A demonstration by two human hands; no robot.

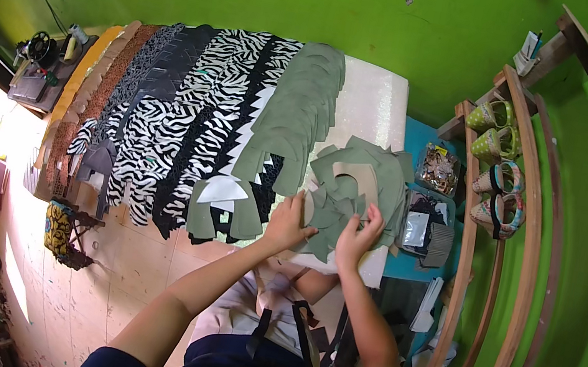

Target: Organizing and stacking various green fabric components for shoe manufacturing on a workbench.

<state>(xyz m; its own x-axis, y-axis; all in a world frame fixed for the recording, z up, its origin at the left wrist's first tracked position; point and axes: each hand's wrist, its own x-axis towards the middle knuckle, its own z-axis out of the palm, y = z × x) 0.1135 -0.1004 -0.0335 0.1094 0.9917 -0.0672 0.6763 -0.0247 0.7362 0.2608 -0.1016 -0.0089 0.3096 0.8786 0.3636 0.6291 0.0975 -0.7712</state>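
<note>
Two bare hands: one left hand (289, 225), one right hand (360, 240). One heap of loose green pieces (388, 170), overlapping too much to count singly. One row of overlapped green pieces (299, 95), likewise uncountable. Two plastic boxes (434, 191). Four patterned shoes (497, 146). One stool (58, 228). One machine with a handwheel (40, 48).

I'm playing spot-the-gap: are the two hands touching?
Apart: the head view shows green pieces between the left hand and the right hand.
</note>
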